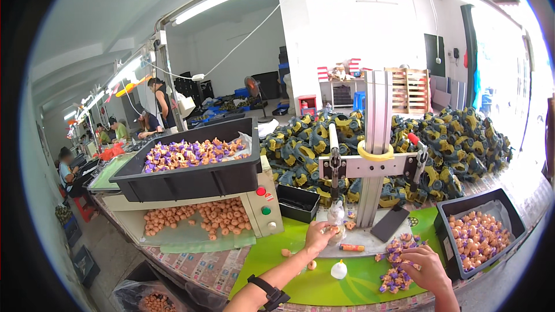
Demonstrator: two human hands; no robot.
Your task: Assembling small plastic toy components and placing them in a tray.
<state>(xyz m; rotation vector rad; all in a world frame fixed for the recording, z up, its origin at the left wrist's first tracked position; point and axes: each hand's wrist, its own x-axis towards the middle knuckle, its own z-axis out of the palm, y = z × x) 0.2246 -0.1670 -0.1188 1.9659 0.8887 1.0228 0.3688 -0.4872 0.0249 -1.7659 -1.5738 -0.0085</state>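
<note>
My left hand (318, 239) is at the foot of the hand press (373, 164). Its fingers are closed by the clear fixture (335, 214) under the press rod, and what they grip is hidden. Over a pile of small peach-and-purple plastic parts (395, 279) on the green mat, my right hand (426, 270) has its fingers curled inward, pinched on one such part as far as I can see. Between the hands lie an orange-red tube (352, 248) and a small white bottle with a yellow tip (339, 270). A few loose peach pieces (312, 265) rest beside my left forearm.
A black bin (454, 242) of peach-and-purple parts stands at right. At left, another black bin (191, 179) sits on a machine with round peach pieces (222, 216) inside. A dark phone (391, 223) lies by the press. Yellow-and-grey plastic shells (462, 144) are heaped behind. People work far left.
</note>
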